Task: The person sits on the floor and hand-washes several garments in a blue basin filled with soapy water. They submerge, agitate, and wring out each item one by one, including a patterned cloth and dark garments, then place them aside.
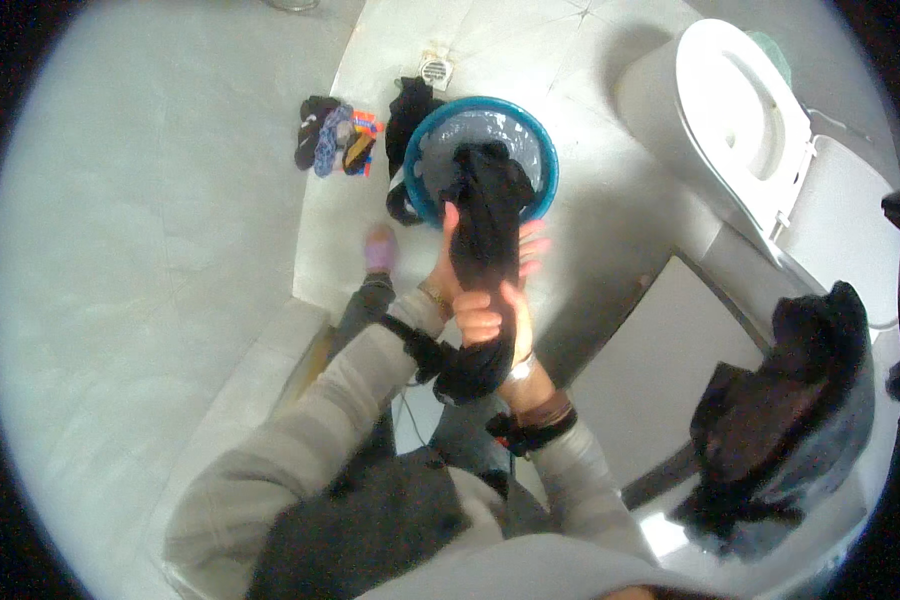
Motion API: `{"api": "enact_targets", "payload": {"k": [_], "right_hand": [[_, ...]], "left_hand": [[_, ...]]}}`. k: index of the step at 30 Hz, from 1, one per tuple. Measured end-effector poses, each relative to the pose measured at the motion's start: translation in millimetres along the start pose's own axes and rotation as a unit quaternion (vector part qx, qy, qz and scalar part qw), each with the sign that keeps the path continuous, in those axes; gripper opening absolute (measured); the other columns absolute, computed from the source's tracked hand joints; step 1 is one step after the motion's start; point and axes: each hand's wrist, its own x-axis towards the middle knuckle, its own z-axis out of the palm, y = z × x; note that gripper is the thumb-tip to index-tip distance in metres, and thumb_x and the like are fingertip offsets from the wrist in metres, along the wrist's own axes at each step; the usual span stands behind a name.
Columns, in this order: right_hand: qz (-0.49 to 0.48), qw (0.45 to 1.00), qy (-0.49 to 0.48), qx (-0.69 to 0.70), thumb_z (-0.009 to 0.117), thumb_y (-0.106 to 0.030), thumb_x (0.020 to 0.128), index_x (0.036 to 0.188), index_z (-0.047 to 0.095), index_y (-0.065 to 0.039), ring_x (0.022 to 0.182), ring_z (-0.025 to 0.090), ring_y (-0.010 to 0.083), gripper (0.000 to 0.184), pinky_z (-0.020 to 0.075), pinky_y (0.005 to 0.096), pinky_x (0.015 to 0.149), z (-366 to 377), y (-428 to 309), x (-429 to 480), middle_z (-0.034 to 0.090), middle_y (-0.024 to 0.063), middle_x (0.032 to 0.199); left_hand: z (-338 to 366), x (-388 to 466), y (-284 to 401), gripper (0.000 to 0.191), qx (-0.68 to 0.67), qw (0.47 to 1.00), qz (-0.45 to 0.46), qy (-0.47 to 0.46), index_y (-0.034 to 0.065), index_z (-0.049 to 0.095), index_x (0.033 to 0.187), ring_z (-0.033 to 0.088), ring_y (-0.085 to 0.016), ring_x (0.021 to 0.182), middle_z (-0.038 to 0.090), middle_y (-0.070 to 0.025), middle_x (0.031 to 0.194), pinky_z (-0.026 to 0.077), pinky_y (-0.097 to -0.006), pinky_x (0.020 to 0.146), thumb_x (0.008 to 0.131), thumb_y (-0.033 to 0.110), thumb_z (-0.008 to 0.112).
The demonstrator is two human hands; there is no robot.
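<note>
A wet-looking black garment (487, 240) stretches from a blue plastic basin (550, 161) back toward my body. Its far end droops over the basin, where greyish, sudsy water shows. My left hand (444, 262) cradles the cloth from beneath, thumb along one side and fingertips spread out on the other. Nearer to me, my right hand (487, 319) is closed around the same cloth. The garment's near end hangs bunched over my right wrist. What type of garment it is, I cannot tell.
Dark clothing (405, 124) lies on the tiles against the basin's left side. Farther left are shoe-like dark and blue items (330, 139) beside an orange packet (367, 120). A floor drain (436, 71) sits beyond. At right stand a toilet (656, 97) and a heap of dark clothes (780, 405).
</note>
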Motion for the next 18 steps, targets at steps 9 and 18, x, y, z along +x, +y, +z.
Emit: {"api": "enact_targets", "payload": {"k": [9, 18], "right_hand": [[-0.052, 0.882, 0.28, -0.376, 0.073, -0.032, 0.088, 0.11, 0.059, -0.007, 0.062, 0.054, 0.0131, 0.036, 0.0453, 0.026, 0.053, 12.5, -14.7, 11.2, 0.057, 0.002, 0.077], [-0.148, 0.411, 0.398, -0.807, 0.069, -0.041, 0.087, 0.1, 0.061, 0.007, 0.086, 0.068, 0.0392, 0.05, 0.0517, 0.0429, 0.074, -16.3, -45.2, 57.7, 0.069, 0.0221, 0.087]], "left_hand": [[2.9, 4.4, 64.9, 0.027, 0.327, 0.904, -0.113, 0.251, 0.0064, 0.061, 0.092, 0.066, -0.022, 0.084, 0.064, -0.007, 0.085, 0.055, -0.0361, 0.082, 0.092, 0.034, 0.065], [-48.7, 56.5, 97.2, 0.029, 0.688, 0.628, -0.073, 0.358, -0.0083, 0.07, 0.079, 0.067, -0.024, 0.076, 0.068, -0.0159, 0.076, 0.051, -0.035, 0.071, 0.072, 0.019, 0.074]]}}
